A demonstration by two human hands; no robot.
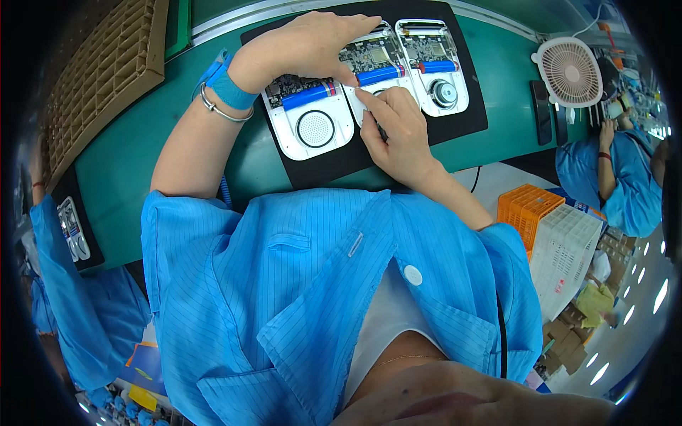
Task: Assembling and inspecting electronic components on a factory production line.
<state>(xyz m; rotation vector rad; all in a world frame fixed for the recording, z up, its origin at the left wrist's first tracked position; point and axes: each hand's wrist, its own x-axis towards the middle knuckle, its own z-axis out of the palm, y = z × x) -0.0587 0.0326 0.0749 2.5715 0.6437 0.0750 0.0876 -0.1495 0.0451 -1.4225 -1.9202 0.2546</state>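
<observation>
Three white device housings lie side by side on a black mat (323, 170). The left housing (284, 131) holds a blue cylindrical battery (307, 96) and a round grille (315, 129). My left hand (305, 46) reaches across to the middle housing, fingers stretched to its far edge, thumb beside its blue battery (380, 75). Below that battery, my right hand (401, 131) has its fingers closed over the middle housing; whatever they grip is hidden. A green circuit board (371, 53) shows between the hands. In the right housing (458, 92) sits a round speaker (443, 93).
A cardboard divider tray (106, 85) stands at the left of the green table (121, 177). At the right are a small fan (570, 72) and a dark phone-like slab (541, 112). Orange (526, 209) and white crates (565, 248) stand lower right. Co-workers sit on both sides.
</observation>
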